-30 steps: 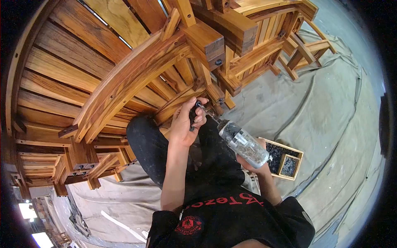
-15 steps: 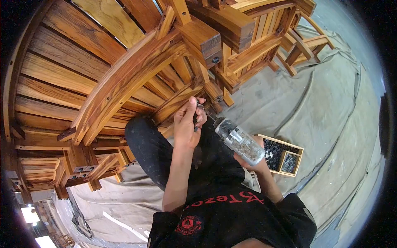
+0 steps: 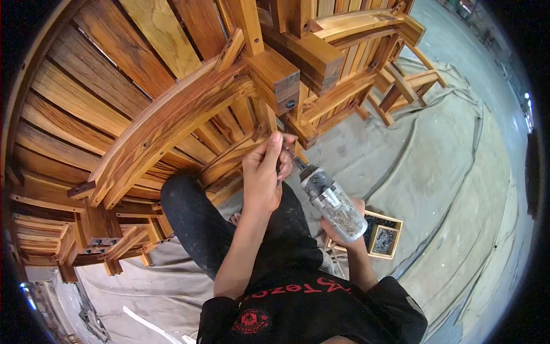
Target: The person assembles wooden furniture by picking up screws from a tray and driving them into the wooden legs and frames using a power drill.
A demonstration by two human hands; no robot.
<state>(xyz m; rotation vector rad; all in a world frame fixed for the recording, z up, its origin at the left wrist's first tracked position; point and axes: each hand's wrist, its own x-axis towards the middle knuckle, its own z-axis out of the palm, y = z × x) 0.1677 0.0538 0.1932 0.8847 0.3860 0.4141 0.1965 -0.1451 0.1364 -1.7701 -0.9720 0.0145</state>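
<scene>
My right hand (image 3: 348,234) is wrapped round the rear of a power driver (image 3: 334,205), its scuffed body covered in clear, shiny wrap. The driver's dark nose and thin bit point up and left at my left hand (image 3: 264,176). That hand is closed, thumb and fingers pinched beside the bit; a bit of something dark shows between them, and I cannot tell what it is. Just beyond the fingertips stands the frame of a slatted wooden chair or bench (image 3: 172,129), with bolt heads in its thick leg ends.
Beside my right hand is a wooden box (image 3: 395,236) of small black hardware, with a smaller box inside. More wooden furniture (image 3: 366,63) stands at upper right, and slatted pieces at lower left. A wrinkled drop cloth (image 3: 435,183) covers the floor. My bent knee (image 3: 192,198) is under the frame.
The view has shifted a little. The driver points more steeply upward, and my right hand now overlaps the hardware box. My left hand keeps its pinch by the bit.
</scene>
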